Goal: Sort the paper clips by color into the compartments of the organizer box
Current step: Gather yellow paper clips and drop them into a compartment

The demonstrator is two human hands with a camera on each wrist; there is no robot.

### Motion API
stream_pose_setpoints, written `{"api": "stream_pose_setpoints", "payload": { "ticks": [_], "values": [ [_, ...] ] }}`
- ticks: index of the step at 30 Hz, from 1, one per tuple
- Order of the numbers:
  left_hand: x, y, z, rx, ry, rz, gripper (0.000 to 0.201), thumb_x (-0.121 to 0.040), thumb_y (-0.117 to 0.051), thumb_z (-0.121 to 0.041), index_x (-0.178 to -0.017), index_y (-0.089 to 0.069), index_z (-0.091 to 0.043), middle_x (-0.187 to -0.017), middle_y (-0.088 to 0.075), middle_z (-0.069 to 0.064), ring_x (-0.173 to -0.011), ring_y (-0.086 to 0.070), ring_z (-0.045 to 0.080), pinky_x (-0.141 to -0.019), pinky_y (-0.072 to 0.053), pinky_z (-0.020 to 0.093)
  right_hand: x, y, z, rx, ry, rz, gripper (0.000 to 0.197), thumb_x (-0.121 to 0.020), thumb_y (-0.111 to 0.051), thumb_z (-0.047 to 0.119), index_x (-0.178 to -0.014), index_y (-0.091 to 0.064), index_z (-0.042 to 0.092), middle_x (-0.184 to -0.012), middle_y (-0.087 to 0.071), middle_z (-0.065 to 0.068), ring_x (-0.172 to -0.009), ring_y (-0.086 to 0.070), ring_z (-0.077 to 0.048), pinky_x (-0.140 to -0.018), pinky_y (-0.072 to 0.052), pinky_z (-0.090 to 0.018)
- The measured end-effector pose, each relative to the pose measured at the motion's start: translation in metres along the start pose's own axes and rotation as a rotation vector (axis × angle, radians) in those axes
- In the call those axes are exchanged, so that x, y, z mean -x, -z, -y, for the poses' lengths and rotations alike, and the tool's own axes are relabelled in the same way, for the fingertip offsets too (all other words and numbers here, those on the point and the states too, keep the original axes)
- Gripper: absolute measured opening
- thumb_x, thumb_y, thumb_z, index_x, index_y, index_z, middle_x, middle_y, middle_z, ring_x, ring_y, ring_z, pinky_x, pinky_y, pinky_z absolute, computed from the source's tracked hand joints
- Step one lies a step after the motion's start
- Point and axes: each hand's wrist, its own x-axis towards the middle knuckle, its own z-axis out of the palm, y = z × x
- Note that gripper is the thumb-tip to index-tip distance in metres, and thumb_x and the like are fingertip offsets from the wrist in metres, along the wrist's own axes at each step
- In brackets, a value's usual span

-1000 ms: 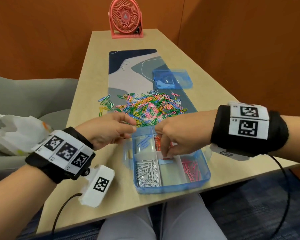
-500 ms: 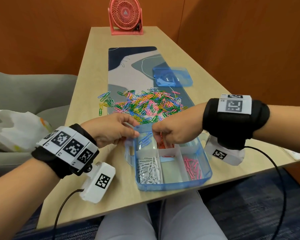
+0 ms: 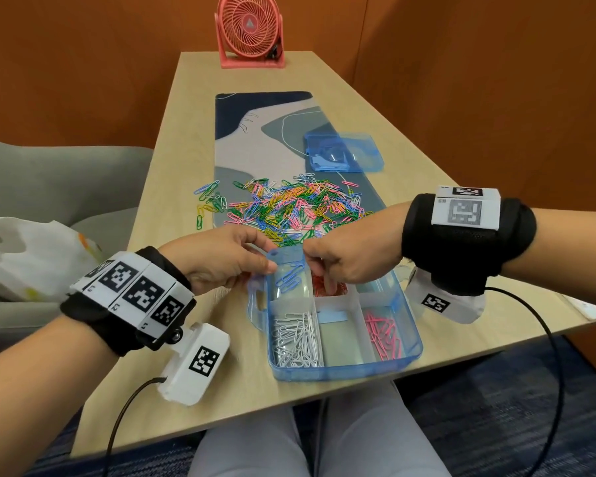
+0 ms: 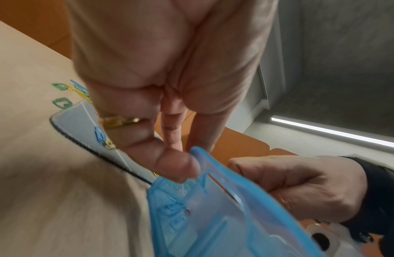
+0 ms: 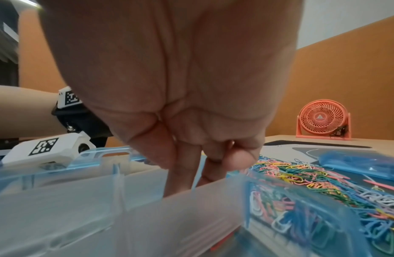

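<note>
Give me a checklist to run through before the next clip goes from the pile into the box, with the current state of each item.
1. Organizer box flat on the table: ok.
2. Left hand steadying the box at its far left corner: ok.
3. Right hand clear of the box: not ok, its fingers reach down into the red compartment.
4. Right hand free for the next clip: cannot tell, the fingertips are hidden.
5. Colors kept apart: ok, with blue clips, white clips and pink clips each alone.
6. Mixed pile in reach just beyond the box: ok.
</note>
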Motion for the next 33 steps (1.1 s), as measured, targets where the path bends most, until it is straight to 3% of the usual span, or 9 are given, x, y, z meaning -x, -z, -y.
{"api": "stream_pose_setpoints", "payload": {
  "ticks": [3,8,14,17,20,24,26,29,33],
  "values": [
    [0.000,0.000,0.000,0.007,-0.004,0.004,0.018,-0.087,-0.058,0.007,-0.092,-0.055,-0.010,-0.054,-0.054,0.001,-0.038,-0.051,0.007,-0.035,-0.038,0.015,0.000,0.002,-0.001,0.009,0.014,-0.018,0.014,-0.089,-0.052,0.011,-0.084,-0.045,0.022,-0.105,-0.067,-0.004,-0.091,-0.056,-0.025,-0.085,-0.048,-0.043],
    [-0.001,0.000,0.000,0.046,0.004,0.019,0.014,-0.089,-0.056,0.004,-0.088,-0.056,-0.010,-0.068,-0.053,0.007,-0.042,-0.053,0.007,-0.040,-0.045,0.017,0.000,0.010,-0.005,-0.009,0.065,-0.037,0.011,-0.091,-0.050,0.014,-0.092,-0.057,0.022,-0.094,-0.066,0.005,-0.083,-0.056,-0.014,-0.083,-0.049,-0.036],
    [-0.004,0.005,-0.001,0.026,0.011,0.027,0.012,-0.090,-0.055,0.003,-0.090,-0.057,-0.009,-0.065,-0.055,0.005,-0.042,-0.053,0.005,-0.038,-0.043,0.016,-0.005,0.040,-0.015,0.009,0.055,-0.198,0.018,-0.093,-0.049,0.013,-0.092,-0.064,0.023,-0.083,-0.067,0.011,-0.068,-0.055,0.002,-0.064,-0.042,-0.015],
    [-0.009,0.012,-0.003,0.029,0.012,0.014,0.009,-0.093,-0.055,-0.005,-0.090,-0.058,-0.013,-0.068,-0.057,0.001,-0.051,-0.058,0.005,-0.048,-0.050,0.018,-0.021,0.053,-0.026,0.101,0.004,-0.269,0.020,-0.090,-0.050,0.012,-0.093,-0.067,0.023,-0.087,-0.068,0.008,-0.073,-0.057,-0.006,-0.065,-0.044,-0.020],
    [-0.013,0.020,-0.008,0.178,-0.001,-0.001,0.003,-0.090,-0.059,-0.014,-0.094,-0.059,-0.014,-0.076,-0.061,0.000,-0.058,-0.060,0.010,-0.053,-0.052,0.019,-0.044,0.062,-0.035,0.187,-0.029,-0.308,0.023,-0.091,-0.050,0.011,-0.099,-0.069,0.022,-0.091,-0.065,0.007,-0.079,-0.055,-0.010,-0.071,-0.039,-0.021],
    [-0.023,0.033,-0.008,0.474,-0.060,-0.017,0.026,-0.074,-0.063,-0.023,-0.098,-0.063,-0.013,-0.082,-0.065,0.003,-0.064,-0.064,0.011,-0.056,-0.055,0.020,-0.073,0.066,-0.038,0.240,0.033,-0.287,0.028,-0.092,-0.049,0.011,-0.107,-0.069,0.024,-0.098,-0.067,0.005,-0.093,-0.060,-0.015,-0.082,-0.047,-0.028],
    [-0.030,0.038,-0.004,0.609,-0.071,-0.033,0.024,-0.072,-0.062,-0.024,-0.094,-0.064,-0.014,-0.082,-0.066,0.004,-0.067,-0.065,0.012,-0.059,-0.054,0.020,-0.084,0.064,-0.037,0.233,0.087,-0.256,0.031,-0.089,-0.052,0.010,-0.110,-0.068,0.025,-0.103,-0.068,0.003,-0.095,-0.060,-0.015,-0.088,-0.049,-0.032],
    [-0.040,0.043,0.004,0.757,-0.057,-0.082,0.011,-0.087,-0.057,-0.021,-0.091,-0.064,-0.014,-0.081,-0.065,0.003,-0.069,-0.064,0.012,-0.059,-0.055,0.019,-0.099,0.062,-0.030,0.227,0.203,-0.235,0.027,-0.087,-0.059,0.014,-0.110,-0.067,0.025,-0.095,-0.068,0.003,-0.088,-0.059,-0.014,-0.083,-0.048,-0.030],
    [-0.050,0.046,0.015,0.916,-0.042,-0.152,0.013,-0.094,-0.051,-0.019,-0.088,-0.061,-0.013,-0.077,-0.065,0.003,-0.062,-0.065,0.011,-0.057,-0.055,0.019,-0.118,0.060,-0.021,0.289,0.298,-0.167,0.027,-0.085,-0.064,0.018,-0.111,-0.067,0.025,-0.096,-0.063,0.003,-0.089,-0.058,-0.017,-0.080,-0.046,-0.030]
  ]
}}
